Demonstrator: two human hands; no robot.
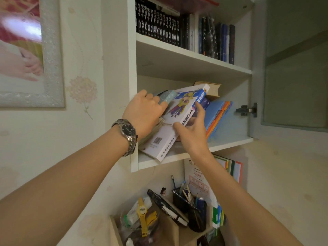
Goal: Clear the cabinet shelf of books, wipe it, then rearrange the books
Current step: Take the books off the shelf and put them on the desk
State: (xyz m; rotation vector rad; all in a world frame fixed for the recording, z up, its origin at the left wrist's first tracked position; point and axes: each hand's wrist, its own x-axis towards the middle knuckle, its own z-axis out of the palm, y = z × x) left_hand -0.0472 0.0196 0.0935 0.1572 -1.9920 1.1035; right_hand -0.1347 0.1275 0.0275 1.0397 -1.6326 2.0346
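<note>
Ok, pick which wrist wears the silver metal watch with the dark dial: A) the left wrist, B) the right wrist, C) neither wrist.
A: the silver metal watch with the dark dial sits on the wrist of the left hand, which reaches among the leaning books, while the right hand has a bare wrist.

Light: soft, even, warm indoor.
Glare: white patch on framed picture (pixel 26 50) at 10 o'clock.
Blur: edges soft.
Distortion: wide-angle bowing outward.
</note>
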